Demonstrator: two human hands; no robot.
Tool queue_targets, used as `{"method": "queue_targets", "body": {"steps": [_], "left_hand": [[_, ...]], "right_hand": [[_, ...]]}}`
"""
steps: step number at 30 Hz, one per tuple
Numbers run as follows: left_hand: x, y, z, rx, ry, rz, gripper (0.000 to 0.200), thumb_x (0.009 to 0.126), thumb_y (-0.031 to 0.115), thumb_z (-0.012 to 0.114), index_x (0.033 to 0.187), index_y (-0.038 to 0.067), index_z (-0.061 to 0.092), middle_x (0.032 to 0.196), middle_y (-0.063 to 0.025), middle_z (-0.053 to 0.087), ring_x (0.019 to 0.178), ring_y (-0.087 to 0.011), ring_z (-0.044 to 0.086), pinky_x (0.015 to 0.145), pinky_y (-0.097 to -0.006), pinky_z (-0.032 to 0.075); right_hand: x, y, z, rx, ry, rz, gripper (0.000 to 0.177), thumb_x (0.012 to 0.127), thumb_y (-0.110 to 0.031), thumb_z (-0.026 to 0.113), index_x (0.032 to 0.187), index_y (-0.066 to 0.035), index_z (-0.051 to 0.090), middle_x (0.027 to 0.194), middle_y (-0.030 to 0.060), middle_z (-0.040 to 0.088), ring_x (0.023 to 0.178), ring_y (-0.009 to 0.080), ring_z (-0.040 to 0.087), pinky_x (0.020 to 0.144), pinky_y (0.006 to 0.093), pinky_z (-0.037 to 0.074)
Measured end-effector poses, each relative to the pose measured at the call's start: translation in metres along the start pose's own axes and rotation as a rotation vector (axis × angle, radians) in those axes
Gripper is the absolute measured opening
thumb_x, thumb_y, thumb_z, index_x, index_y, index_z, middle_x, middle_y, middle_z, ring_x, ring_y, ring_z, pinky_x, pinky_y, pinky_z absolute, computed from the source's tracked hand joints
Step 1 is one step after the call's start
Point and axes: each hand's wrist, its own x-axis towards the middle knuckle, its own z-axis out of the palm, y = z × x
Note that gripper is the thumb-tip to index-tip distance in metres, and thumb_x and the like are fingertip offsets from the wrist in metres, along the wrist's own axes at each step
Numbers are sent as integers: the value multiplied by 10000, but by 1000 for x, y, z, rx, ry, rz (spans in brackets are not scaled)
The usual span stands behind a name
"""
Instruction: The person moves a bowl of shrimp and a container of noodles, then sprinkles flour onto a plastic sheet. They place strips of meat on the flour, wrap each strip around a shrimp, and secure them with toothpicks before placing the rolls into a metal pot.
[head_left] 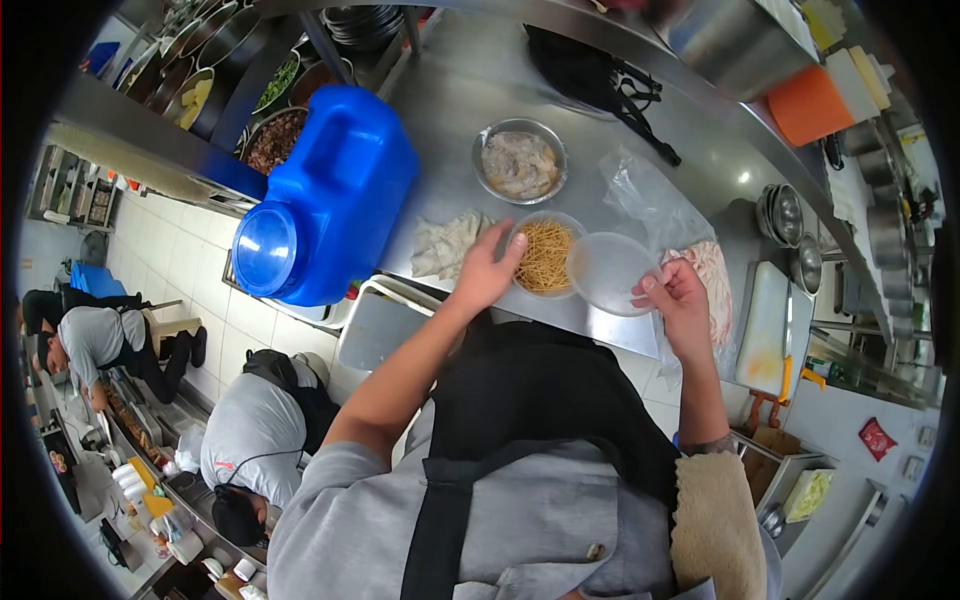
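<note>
A round clear plastic tub full of thin tan sticks, toothpicks by their look, stands near the front edge of the steel counter. My left hand is at its left side, fingers apart and thumb against the rim. Between thumb and fingers, my right hand pinches the edge of a translucent round lid, held tilted just right of the tub. Behind the tub is a metal bowl with pale raw pieces, perhaps shrimp. A crumpled whitish cloth lies by my left hand.
A big blue jug lies to the left. A clear plastic bag with pinkish contents is at right, beyond it a cutting board and knife. A black bag lies at the back. Two people work at far left.
</note>
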Motion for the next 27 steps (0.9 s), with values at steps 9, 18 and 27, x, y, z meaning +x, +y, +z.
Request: {"method": "queue_targets", "body": {"steps": [9,18,27], "left_hand": [[15,-32,-114,1009,83,426,393,928,192,684,1280,17,705,1502,-196,558,1411,-421,461,1191,-520,390],[-25,-1,-24,270,-16,-133,377,951,338,733,1019,-29,686,867,-165,756,772,-285,748,738,-405,588],[-15,13,-64,355,39,-155,227,892,177,693,800,-30,686,697,-157,723,672,-207,740,668,-367,576]], "right_hand": [[58,2,42,-14,171,-326,234,987,24,692,975,-85,485,1064,61,635,981,127,647,886,290,534],[158,6,98,-361,247,-610,253,909,51,731,935,-49,500,1129,105,641,1030,180,618,903,284,495],[167,-12,114,-357,229,-680,252,875,45,735,896,-58,506,1054,101,682,1032,238,638,952,335,485]]}}
